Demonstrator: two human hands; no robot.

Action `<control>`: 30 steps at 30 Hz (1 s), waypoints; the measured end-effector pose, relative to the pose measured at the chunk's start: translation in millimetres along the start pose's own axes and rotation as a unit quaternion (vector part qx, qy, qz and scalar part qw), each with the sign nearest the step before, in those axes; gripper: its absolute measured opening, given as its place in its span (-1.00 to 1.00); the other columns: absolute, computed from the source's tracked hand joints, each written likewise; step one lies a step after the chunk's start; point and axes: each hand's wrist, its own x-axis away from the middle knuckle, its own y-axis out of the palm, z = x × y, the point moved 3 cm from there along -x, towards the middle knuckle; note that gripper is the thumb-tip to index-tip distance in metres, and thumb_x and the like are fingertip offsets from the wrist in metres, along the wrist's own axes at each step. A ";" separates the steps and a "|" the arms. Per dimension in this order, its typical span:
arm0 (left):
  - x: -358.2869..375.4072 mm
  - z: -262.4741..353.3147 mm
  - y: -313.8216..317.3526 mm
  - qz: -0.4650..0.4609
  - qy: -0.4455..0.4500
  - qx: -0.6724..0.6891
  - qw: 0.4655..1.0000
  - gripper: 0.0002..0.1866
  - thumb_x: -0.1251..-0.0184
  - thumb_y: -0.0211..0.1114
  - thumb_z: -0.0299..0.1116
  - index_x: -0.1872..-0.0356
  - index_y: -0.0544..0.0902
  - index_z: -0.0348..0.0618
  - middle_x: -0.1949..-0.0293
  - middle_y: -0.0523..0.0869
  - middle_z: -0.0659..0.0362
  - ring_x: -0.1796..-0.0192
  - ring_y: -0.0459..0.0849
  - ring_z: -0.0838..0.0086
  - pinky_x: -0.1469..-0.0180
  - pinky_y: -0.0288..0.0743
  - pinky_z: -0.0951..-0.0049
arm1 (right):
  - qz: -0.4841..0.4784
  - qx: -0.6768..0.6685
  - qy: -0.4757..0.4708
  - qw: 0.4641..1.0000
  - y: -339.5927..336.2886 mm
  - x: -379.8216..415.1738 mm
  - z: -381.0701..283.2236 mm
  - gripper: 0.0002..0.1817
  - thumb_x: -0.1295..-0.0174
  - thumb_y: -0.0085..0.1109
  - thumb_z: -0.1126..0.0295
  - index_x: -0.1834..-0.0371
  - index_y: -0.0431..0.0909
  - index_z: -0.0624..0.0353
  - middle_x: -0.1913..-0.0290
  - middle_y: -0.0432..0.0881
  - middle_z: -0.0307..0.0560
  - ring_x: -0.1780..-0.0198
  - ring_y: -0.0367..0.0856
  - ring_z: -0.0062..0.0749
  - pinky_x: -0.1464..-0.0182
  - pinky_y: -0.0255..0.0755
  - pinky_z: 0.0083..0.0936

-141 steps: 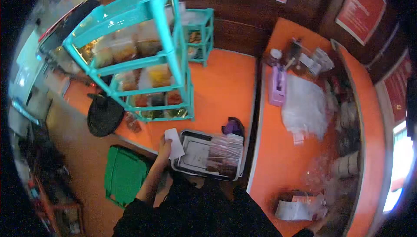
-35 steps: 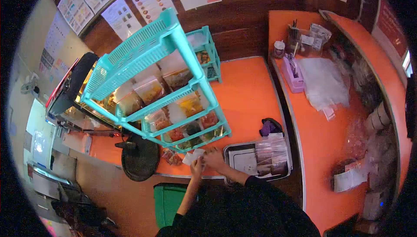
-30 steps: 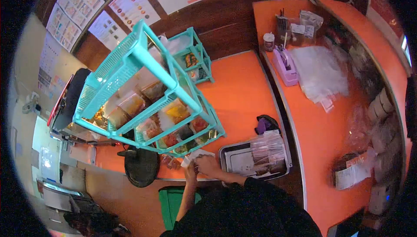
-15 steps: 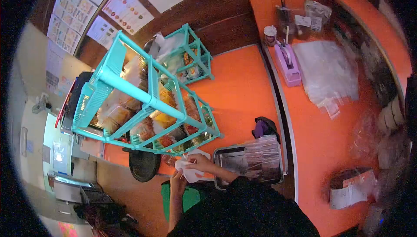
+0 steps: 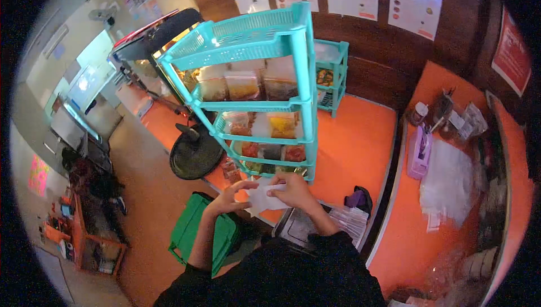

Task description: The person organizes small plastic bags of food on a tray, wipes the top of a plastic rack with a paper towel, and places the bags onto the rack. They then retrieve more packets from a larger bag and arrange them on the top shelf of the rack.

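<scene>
Head view: our right hand (image 5: 297, 191), pinching one white paper (image 5: 262, 199); our left hand (image 5: 227, 200), thumb and fingers spread at its left edge, contact unclear. We hold it by the orange counter (image 5: 356, 143), turquoise rack (image 5: 305, 76) and metal tray (image 5: 294, 225).

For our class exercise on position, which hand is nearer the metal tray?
Right. In this view, the right hand is just past the far edge of the metal tray; the left hand is farther off, to the tray's left.
</scene>
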 end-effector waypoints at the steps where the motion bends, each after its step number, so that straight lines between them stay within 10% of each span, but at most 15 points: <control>1: -3.5 24.9 7.5 -0.025 0.077 -0.050 0.995 -0.48 -0.04 0.46 -0.43 -0.08 0.51 -0.17 0.04 0.58 0.22 0.01 0.56 0.50 -0.08 0.44 0.46 | -0.018 -0.004 -0.018 1.000 0.0 -1.7 -8.2 -0.74 0.13 0.44 0.39 0.36 0.61 0.19 0.32 0.68 0.00 0.22 0.69 -0.25 0.14 0.50 -0.37; 8: -9.7 12.9 10.6 -0.071 -0.021 0.159 0.985 -0.68 -0.09 0.46 -0.41 0.13 0.62 -0.24 0.18 0.63 0.25 0.08 0.59 0.56 0.01 0.44 0.50 | -0.099 0.010 -0.025 0.995 0.7 -14.1 -52.1 -0.51 0.13 0.44 0.50 0.10 0.42 0.14 0.20 0.60 -0.08 0.12 0.66 -0.30 0.21 0.51 -0.36; 15: -5.3 13.0 -5.1 0.126 0.016 0.281 0.951 -0.70 -0.21 0.36 -0.34 0.10 0.64 -0.32 0.29 0.69 0.21 0.27 0.63 0.57 0.23 0.50 0.53 | 0.071 -0.094 -0.061 0.991 -1.0 -10.7 -85.9 -0.41 0.05 0.42 0.53 -0.06 0.32 0.14 0.20 0.60 0.01 0.12 0.67 -0.32 0.18 0.56 -0.41; 25: 3.2 5.8 -4.9 0.146 -0.031 0.382 0.912 -0.69 -0.19 0.35 -0.40 0.06 0.59 -0.28 0.22 0.66 0.21 0.17 0.59 0.54 0.13 0.45 0.47 | 0.157 -0.140 -0.021 0.977 34.3 -20.9 -102.5 -0.44 0.05 0.39 0.61 0.02 0.26 0.13 0.41 0.66 -0.07 0.45 0.58 -0.56 0.40 0.42 -0.58; 27: 10.5 19.5 -15.5 0.360 0.114 0.098 0.921 -0.64 -0.10 0.38 -0.42 0.07 0.53 -0.23 0.19 0.56 0.17 0.08 0.53 0.43 0.05 0.39 0.38 | 0.152 -0.120 0.006 0.981 41.2 -18.3 -100.9 -0.46 0.05 0.39 0.61 0.05 0.26 0.13 0.45 0.66 -0.07 0.48 0.56 -0.60 0.43 0.38 -0.60; 30: 22.3 28.8 -26.1 0.341 0.124 -0.027 0.932 -0.58 -0.12 0.39 -0.38 0.02 0.45 -0.20 0.06 0.45 0.14 -0.03 0.44 0.36 -0.05 0.34 0.34 | 0.169 -0.055 0.001 0.984 45.8 -19.5 -98.2 -0.48 0.04 0.38 0.60 0.09 0.24 0.13 0.53 0.62 -0.09 0.49 0.57 -0.60 0.43 0.38 -0.60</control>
